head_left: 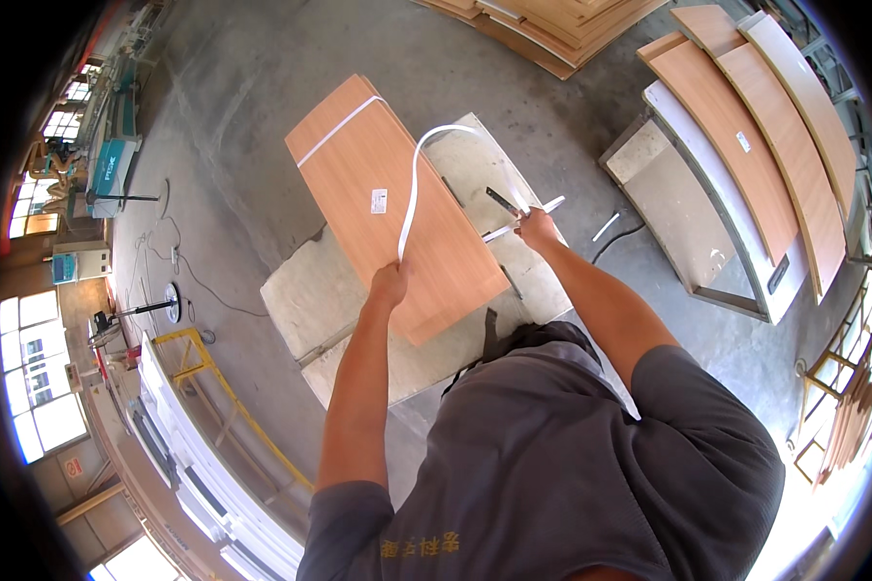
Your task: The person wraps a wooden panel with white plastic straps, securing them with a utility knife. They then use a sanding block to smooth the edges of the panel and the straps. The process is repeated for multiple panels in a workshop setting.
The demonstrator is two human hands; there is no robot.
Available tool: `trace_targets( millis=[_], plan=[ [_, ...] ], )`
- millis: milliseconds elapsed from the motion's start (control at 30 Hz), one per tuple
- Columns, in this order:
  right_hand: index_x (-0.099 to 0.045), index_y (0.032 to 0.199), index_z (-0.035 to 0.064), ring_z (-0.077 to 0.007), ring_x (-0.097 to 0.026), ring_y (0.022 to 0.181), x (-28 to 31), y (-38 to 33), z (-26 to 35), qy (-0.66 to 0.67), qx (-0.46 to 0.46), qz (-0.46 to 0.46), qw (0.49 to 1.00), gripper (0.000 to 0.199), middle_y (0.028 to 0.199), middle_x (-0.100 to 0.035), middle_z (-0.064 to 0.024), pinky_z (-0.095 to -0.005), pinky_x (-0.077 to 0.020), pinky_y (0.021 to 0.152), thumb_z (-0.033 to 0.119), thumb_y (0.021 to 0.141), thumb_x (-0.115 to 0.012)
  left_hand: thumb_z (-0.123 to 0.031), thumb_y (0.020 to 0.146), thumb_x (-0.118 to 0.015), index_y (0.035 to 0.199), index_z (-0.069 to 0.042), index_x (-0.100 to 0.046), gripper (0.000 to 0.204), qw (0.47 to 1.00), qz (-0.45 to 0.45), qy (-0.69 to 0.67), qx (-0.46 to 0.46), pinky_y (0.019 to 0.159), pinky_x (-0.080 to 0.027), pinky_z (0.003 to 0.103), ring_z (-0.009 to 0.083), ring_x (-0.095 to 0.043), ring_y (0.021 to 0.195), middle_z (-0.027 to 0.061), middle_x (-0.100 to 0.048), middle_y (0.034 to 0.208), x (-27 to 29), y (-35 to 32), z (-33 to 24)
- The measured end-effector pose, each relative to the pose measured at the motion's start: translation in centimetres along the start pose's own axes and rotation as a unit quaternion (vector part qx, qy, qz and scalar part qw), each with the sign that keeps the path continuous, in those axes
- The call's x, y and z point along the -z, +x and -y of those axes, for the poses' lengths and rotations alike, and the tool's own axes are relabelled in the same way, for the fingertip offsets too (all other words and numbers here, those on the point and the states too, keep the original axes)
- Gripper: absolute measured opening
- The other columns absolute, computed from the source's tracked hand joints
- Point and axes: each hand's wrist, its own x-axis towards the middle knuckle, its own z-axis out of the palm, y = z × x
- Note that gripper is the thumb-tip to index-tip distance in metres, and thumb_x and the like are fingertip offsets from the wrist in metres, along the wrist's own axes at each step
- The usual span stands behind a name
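A stack of wood-grain boards lies aslant on a pale worn platform in front of me. A white strap wraps its far end, and a small white label sits on the top board. My left hand is closed on a loose white strap above the boards' near left edge. The strap arcs up and over toward my right hand. That hand, right of the stack, is closed round a dark narrow tool, its exact kind unclear. White strap pieces show beside those fingers.
More boards lean on a grey stand at right. Flat sheets are piled at the far side. A white strip and dark cord lie on the floor. At left stand a yellow frame and a teal machine.
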Motion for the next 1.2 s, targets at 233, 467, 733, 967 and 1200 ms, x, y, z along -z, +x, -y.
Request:
trace_targets(
  millis=[233, 467, 733, 967, 1200],
  plan=[
    [-0.059, 0.113, -0.0034, -0.0431, -0.068, 0.098, 0.3, 0.1, 0.9, 0.048, 0.002, -0.01, 0.999, 0.04, 0.103, -0.069, -0.0251, -0.0494, -0.0549, 0.085, 0.02, 0.086, -0.075, -0.043, 0.103, -0.039, 0.116, -0.004, -0.066, 0.049, 0.997, 0.019, 0.064, -0.031, 0.095, -0.05, 0.05, 0.0425, -0.065, 0.105, 0.0249, -0.07, 0.107, 0.3, -0.9, -2.1],
    [-0.061, 0.113, 0.0018, -0.0363, -0.073, 0.081, 0.5, -0.5, 0.6, -0.11, 0.121, -0.044, 0.986, 0.021, 0.09, -0.072, -0.0205, -0.0452, -0.0585, 0.069, 0.013, 0.094, -0.061, -0.037, 0.102, -0.042, 0.125, -0.007, -0.061, 0.042, 0.99, 0.041, 0.12, -0.058, 0.1, -0.047, 0.05, 0.0422, -0.061, 0.114, 0.0254, -0.064, 0.123, -0.4, -1.0, -2.2],
    [-0.06, 0.11, 0.0044, -0.0486, -0.066, 0.093, 2.2, -2.9, 5.5, -0.132, 0.121, 0.019, 0.984, 0.02, 0.096, -0.068, -0.0297, -0.0574, -0.0523, 0.079, 0.016, 0.095, -0.054, -0.031, 0.098, -0.049, 0.143, -0.02, -0.052, 0.046, 0.984, 0.022, 0.13, -0.119, 0.105, -0.046, 0.049, 0.0413, -0.056, 0.122, 0.0237, -0.063, 0.127, -1.1, -1.5, 0.1],
    [-0.062, 0.117, 0.0082, -0.042, -0.068, 0.09, 0.4, -7.3, 9.8, -0.138, 0.34, 0.133, 0.921, 0.028, 0.093, -0.071, -0.0201, -0.0504, -0.054, 0.076, 0.017, 0.091, -0.061, -0.035, 0.091, -0.06, 0.156, -0.008, -0.03, 0.076, 0.983, 0.042, 0.155, -0.086, 0.107, -0.045, 0.047, 0.0409, -0.055, 0.126, 0.0281, -0.051, 0.142, -0.9, -1.7, -1.6],
    [-0.065, 0.102, 0.0087, -0.0389, -0.067, 0.088, 2.2, -12.0, 6.9, -0.086, 0.203, 0.128, 0.967, 0.018, 0.093, -0.07, -0.0181, -0.0494, -0.0524, 0.076, 0.021, 0.092, -0.059, -0.038, 0.088, -0.064, 0.157, -0.008, -0.029, 0.083, 0.984, 0.025, 0.16, -0.076, 0.111, -0.041, 0.049, 0.0391, -0.048, 0.135, 0.0283, -0.047, 0.147, -1.5, -1.2, -0.3]
  ],
)
